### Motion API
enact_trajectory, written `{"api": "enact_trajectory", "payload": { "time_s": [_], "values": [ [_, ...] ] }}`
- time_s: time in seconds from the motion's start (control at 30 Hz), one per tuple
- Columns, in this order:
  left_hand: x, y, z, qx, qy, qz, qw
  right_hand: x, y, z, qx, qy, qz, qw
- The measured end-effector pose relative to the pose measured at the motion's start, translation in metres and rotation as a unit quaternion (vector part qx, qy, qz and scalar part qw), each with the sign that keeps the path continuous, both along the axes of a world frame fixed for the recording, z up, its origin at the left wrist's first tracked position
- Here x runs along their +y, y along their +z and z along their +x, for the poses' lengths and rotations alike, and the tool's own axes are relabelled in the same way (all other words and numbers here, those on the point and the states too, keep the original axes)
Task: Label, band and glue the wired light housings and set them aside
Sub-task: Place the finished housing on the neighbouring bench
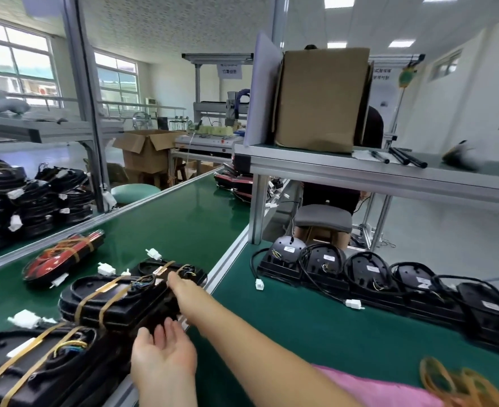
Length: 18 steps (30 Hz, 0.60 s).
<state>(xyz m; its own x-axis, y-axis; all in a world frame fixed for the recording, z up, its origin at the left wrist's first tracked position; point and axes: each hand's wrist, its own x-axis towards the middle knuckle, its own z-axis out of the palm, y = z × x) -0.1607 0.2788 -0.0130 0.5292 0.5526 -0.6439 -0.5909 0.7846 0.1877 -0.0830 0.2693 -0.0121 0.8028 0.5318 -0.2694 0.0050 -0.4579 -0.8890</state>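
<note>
The left hand (pixel 163 352) is turned palm up. Its fingers are released and only lightly bent, and their tips touch the near end of a black banded housing (pixel 110 301). The right hand (pixel 182 289) lies on the far right end of the same housing. Its fingers go over the edge into blur, so I cannot tell if they grasp it.

This housing lies on the green belt (pixel 183 212), close to the aluminium rail (pixel 227 259) at the belt's right edge. It is between a second banded housing (pixel 151 267) behind it and a third one (pixel 75 371) in front, which the lower left corner cuts off. A red housing (pixel 63 254) lies further left. Beyond them a wide stretch of belt runs on.

On the right table (pixel 271 318) a row of housings without bands (pixel 359 274) leans one on another. A heap of rubber bands (pixel 459 383) at the bottom right is blurred.

The cardboard box (pixel 321 98) on the shelf shows only its side. The open box (pixel 148 145) on the floor has its flaps up. The content of both is hidden.
</note>
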Motion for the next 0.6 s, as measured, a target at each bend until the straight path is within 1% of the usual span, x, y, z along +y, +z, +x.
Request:
{"api": "enact_trajectory", "payload": {
  "time_s": [0.13, 0.23, 0.3, 0.4, 0.47, 0.53, 0.6],
  "values": [
    [-0.035, -0.014, 0.023, 0.017, -0.08, 0.053, 0.995, -0.066, 0.008, -0.007, 0.015, -0.051, 0.07, 0.996],
    [-0.082, -0.026, 0.044, 0.013, -0.18, 0.094, 0.979, -0.135, 0.009, -0.001, -0.032, -0.116, 0.11, 0.987],
    [-0.117, -0.031, 0.057, 0.007, -0.247, 0.109, 0.963, -0.186, 0.006, 0.01, -0.076, -0.167, 0.103, 0.978],
    [-0.167, -0.032, 0.07, -0.001, -0.343, 0.123, 0.931, -0.271, 0.0, 0.026, -0.135, -0.249, 0.051, 0.958],
    [-0.194, -0.032, 0.073, -0.006, -0.396, 0.137, 0.908, -0.327, -0.003, 0.037, -0.174, -0.303, -0.011, 0.937],
    [-0.214, -0.032, 0.072, -0.007, -0.433, 0.157, 0.888, -0.38, -0.008, 0.048, -0.193, -0.35, -0.098, 0.911],
    [-0.226, -0.033, 0.07, -0.002, -0.454, 0.176, 0.874, -0.431, -0.015, 0.061, -0.174, -0.371, -0.206, 0.889]
  ]
}}
